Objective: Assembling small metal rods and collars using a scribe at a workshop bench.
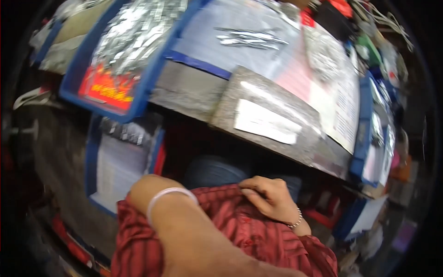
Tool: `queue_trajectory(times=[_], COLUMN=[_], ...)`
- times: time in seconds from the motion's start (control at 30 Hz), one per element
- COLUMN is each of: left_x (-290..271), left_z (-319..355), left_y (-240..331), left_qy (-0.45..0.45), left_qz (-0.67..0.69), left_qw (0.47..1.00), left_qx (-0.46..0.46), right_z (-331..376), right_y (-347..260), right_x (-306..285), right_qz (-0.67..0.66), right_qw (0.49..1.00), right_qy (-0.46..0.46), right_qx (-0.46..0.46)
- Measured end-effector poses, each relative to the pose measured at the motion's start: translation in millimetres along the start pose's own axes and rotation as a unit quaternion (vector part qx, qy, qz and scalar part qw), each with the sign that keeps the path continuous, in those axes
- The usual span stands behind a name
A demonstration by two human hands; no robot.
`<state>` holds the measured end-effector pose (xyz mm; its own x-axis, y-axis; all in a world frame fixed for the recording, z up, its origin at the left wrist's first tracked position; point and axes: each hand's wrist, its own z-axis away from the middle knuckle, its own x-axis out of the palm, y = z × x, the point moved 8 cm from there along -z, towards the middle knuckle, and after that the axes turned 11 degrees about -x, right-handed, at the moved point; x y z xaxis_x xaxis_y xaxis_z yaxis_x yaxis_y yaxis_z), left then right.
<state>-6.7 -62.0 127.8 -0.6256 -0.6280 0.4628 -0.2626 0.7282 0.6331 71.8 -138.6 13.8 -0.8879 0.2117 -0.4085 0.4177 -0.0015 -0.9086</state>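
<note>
My right hand (272, 198), with a beaded bracelet at the wrist, is closed at the lower edge of the red striped shirt (217, 207). Its thumb and curled fingers pinch the cloth over my lap. On the other side, my left hand (144, 187) is bent down beside the shirt, past a pale bangle (170, 193); its fingers are hidden. Nearest to it is a lower blue tray (92, 157) with shiny pieces at its far end. Ahead, a grey stone block (272, 92) lies at the bench edge, a white strip (267, 122) on top.
A large blue tray (69, 83) full of silvery strips (138, 34) stands at the far left. Several thin metal strips (249, 39) lie on the covered bench (198, 27). Blue trays (360, 152) and a clear bag of small pieces (325, 53) are at the right.
</note>
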Motion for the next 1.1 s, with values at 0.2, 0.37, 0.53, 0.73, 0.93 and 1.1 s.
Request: queue_trajectory(times=[0.2,0.37,0.53,0.73,0.93,1.1], left_x=[-5,-16,-18,-17,-14,-14], left_z=[14,-5,-25,-42,-55,-65], left_y=[8,13,25,33,42,42], left_qy=[-0.054,-0.089,-0.083,-0.086,-0.093,-0.08], left_qz=[0.091,0.098,0.08,0.086,0.089,0.104], left_qw=[0.994,0.99,0.992,0.991,0.988,0.988], left_qx=[0.02,0.038,0.041,0.053,0.08,0.087], right_z=[17,27,29,29,28,26], right_y=[9,14,17,18,21,20], right_x=[6,13,17,11,21,14], right_qz=[0.007,0.029,0.022,0.036,0.058,0.021], right_qw=[0.998,0.996,0.995,0.995,0.99,0.994], right_qy=[-0.047,-0.065,-0.083,-0.083,-0.123,-0.097], right_qx=[-0.033,-0.049,-0.05,-0.041,-0.038,-0.046])
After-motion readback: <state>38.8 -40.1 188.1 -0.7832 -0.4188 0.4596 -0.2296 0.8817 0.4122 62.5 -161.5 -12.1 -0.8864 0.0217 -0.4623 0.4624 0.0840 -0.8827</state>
